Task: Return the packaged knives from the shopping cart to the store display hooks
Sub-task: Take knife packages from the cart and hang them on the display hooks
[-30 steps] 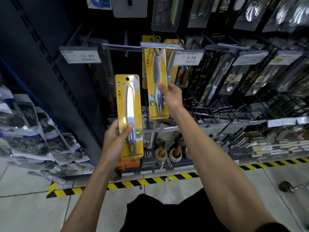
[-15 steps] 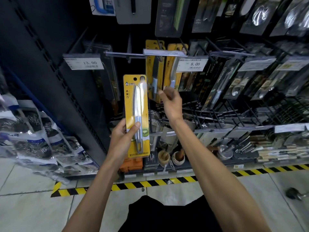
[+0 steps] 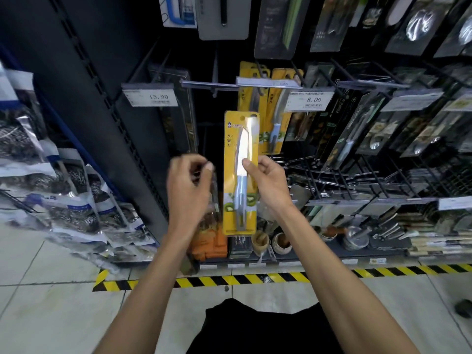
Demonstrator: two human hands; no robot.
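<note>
My right hand (image 3: 270, 185) pinches the yellow packaged knife (image 3: 241, 175) upright; I cannot tell whether my blurred left hand (image 3: 187, 185) holds anything.

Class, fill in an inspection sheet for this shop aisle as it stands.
Surface: tiled floor, hazard tape along the shelf base.
Job's things: yellow packaged knife upright, off the hooks; matching packs hang behind.
Clutter: foil bags at left.
Hands: right hand pinches the pack's edge; left hand blurred, beside it, grip unclear.
Cables: nothing seen.
Surroundings: 13.90 price tag, 8.00 price tag.
</note>
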